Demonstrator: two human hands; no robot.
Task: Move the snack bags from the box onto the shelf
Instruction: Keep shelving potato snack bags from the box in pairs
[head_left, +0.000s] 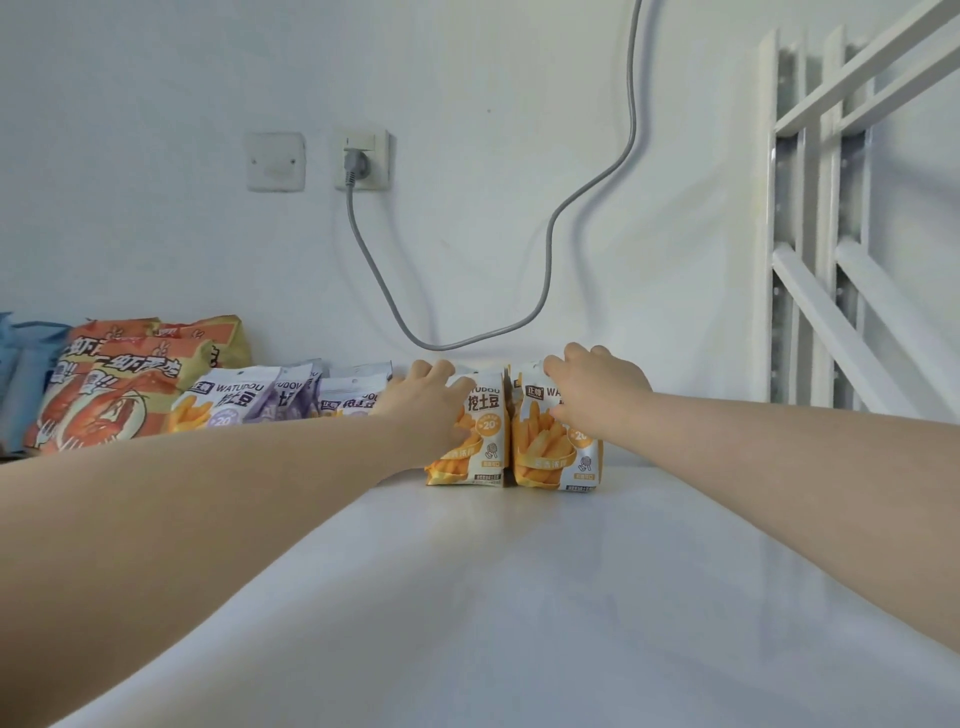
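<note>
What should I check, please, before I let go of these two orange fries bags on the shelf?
1. Left orange bag bottom resting on the shelf: ok.
2. Right orange bag bottom resting on the shelf: ok.
3. Both bags upright, side by side: ok.
4. Left hand and right hand each gripping its own bag's top: ok.
5. Bags able to stand unaided once released: cannot tell.
6. Grey cable on the wall behind, clear of the bags: cannot tell.
</note>
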